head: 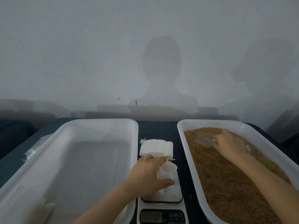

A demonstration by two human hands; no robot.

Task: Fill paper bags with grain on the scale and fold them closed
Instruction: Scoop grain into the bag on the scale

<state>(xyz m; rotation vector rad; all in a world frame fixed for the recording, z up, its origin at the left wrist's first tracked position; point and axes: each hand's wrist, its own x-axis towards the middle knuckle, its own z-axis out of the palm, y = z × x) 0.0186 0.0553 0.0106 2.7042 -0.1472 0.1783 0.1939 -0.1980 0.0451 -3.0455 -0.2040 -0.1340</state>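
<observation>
The left hand (145, 172) grips the open paper bag (167, 171) on the scale (161, 215), mouth up. The right hand (229, 144) grips a clear scoop (203, 139) in the grain tray (181, 126), right of the bag and farther away.

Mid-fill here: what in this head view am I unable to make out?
- Scale display: head view, digits too small and blurred to read.
- Scoop: head view, clear and blurred; the right hand covers its handle, so its load is unclear.
- Paper bag: head view, the left hand and its own walls hide the fill level.
- Grain tray: head view, near end cut off by the bottom edge.
</observation>
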